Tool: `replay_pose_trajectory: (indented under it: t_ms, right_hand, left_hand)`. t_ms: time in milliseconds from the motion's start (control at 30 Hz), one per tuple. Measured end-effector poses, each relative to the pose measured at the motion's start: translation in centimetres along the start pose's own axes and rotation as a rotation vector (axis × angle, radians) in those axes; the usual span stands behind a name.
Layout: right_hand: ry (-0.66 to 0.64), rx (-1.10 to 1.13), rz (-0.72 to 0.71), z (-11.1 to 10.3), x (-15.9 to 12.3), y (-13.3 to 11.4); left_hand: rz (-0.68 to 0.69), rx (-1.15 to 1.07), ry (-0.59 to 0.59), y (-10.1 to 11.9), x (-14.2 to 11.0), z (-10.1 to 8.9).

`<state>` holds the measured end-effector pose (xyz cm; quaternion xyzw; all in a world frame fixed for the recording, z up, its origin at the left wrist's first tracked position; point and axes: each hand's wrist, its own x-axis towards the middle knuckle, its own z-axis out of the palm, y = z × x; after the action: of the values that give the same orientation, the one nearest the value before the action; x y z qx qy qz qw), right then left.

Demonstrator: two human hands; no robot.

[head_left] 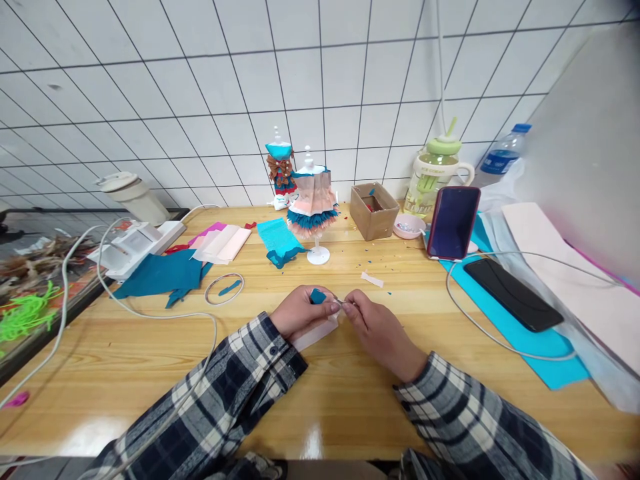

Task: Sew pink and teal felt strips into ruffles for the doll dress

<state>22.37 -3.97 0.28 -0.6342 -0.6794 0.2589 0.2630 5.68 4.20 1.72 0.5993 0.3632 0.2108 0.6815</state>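
Observation:
Near the middle of the table, my left hand (299, 311) is closed on a small dark-blue piece of paper (317, 296). A pale pink paper strip (315, 335) shows below that hand's fingers. My right hand (374, 325) pinches beside the left fingertips; a thin greyish thing there is too small to name. Beyond the hands stands a miniature dress form (313, 197) on a white base, dressed in pink and blue pleated paper. A second dress form (281, 170) in blue, brown and red is behind it. A small pale paper scrap (372, 279) lies close to my right hand.
Blue paper sheets (157, 275) and a tape roll (225, 289) lie left, crossed by a white cable (165, 316). A cardboard box (373, 212), pink dish (409, 227), jug (433, 177) and propped phone (454, 222) stand right. Another phone (513, 293) lies on bright-blue paper.

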Motion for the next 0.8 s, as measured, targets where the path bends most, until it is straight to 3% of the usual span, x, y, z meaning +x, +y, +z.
replay_pose_trajectory:
  t_ms: [233, 400, 633, 800]
  right_hand:
    - [0.025, -0.016, 0.010, 0.0, 0.1, 0.1]
    - [0.051, -0.005, 0.019, -0.5, 0.2, 0.4]
    - [0.052, 0.026, 0.011, -1.0, 0.4, 0.6]
    - [-0.009, 0.088, 0.009, -0.8, 0.3, 0.4]
  left_hand:
    - [0.033, -0.030, 0.004, -0.7, -0.1, -0.4]
    - [0.097, -0.323, -0.031, -0.9, -0.1, -0.9]
    - [0.009, -0.178, 0.033, -1.5, 0.2, -0.7]
    - [-0.046, -0.175, -0.017, -1.4, 0.0, -0.6]
